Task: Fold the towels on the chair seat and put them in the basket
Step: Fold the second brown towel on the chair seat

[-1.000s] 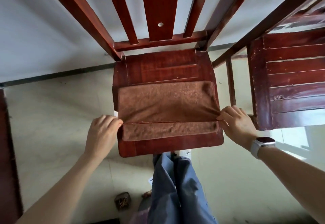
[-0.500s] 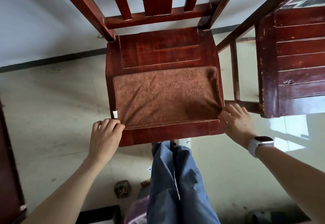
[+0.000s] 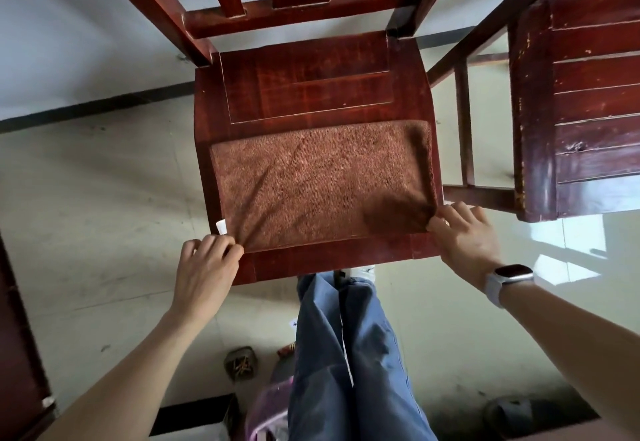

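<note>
Brown towel (image 3: 311, 184) folded on chair seat (image 3: 304, 84); left hand (image 3: 204, 267), right hand (image 3: 464, 236) apparently pinch near corners.

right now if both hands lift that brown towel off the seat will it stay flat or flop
The brown towel will likely sag in the middle: its plush cloth wrinkles where the left hand pinches it. It probably feels light, and seems unlikely to slide on the chair seat.

Pale tiled floor (image 3: 104, 198), dark baseboard (image 3: 93, 110), white wall (image 3: 69, 25); second wooden chair (image 3: 588, 94) right; window light on floor.
</note>
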Available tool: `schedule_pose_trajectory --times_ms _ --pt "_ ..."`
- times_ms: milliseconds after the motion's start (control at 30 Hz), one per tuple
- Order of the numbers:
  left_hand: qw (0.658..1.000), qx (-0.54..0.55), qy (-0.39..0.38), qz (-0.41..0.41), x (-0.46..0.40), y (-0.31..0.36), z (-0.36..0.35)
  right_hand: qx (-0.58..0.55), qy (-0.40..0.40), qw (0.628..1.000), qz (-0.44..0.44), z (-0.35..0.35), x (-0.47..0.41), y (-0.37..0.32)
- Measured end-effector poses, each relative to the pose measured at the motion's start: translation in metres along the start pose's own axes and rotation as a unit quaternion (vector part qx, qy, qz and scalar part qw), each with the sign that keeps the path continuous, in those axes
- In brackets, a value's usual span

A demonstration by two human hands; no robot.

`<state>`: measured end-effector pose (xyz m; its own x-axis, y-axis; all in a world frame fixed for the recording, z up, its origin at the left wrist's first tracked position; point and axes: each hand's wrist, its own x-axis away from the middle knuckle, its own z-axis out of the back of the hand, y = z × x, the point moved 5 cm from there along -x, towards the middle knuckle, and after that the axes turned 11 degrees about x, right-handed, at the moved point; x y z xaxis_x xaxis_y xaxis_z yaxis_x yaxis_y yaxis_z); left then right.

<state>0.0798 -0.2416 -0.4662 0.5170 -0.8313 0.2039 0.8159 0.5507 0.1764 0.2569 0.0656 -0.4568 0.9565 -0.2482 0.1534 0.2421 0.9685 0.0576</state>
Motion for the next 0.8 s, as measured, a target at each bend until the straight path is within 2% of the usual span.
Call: schedule_pose_trajectory --times_ms 67,167,333,433,500,633,800 --pt "1.000 -0.003 -0.030 0.009 -0.002 0.003 -0.006 0.021 -0.029 0.999 -0.006 -0.005 -0.002 -0.003" --pt "0.999 0.011 -0.035 0.000 -0.002 0.004 -0.007 0.027 -0.053 0.998 -0.010 -0.007 0.001 -0.006" --pt "0.997 0.065 0.029 0.015 -0.008 0.006 0.010 0.011 -0.033 0.999 -0.027 0.003 0.007 -0.012" --pt "0.993 0.104 0.060 0.021 -0.038 0.020 0.014 0.006 -0.050 0.999 0.013 0.000 -0.015 -0.034" --pt "0.994 0.110 0.017 0.010 -0.062 0.028 0.007 0.005 -0.088 0.994 0.059 -0.008 -0.036 -0.052" --pt "0.984 0.097 -0.143 0.042 -0.089 0.010 -0.016 0.031 -0.168 0.980 0.098 -0.023 -0.068 -0.055" --pt "0.968 0.110 -0.209 0.078 -0.078 -0.030 -0.027 0.034 -0.224 0.970 0.085 -0.024 -0.063 -0.022"
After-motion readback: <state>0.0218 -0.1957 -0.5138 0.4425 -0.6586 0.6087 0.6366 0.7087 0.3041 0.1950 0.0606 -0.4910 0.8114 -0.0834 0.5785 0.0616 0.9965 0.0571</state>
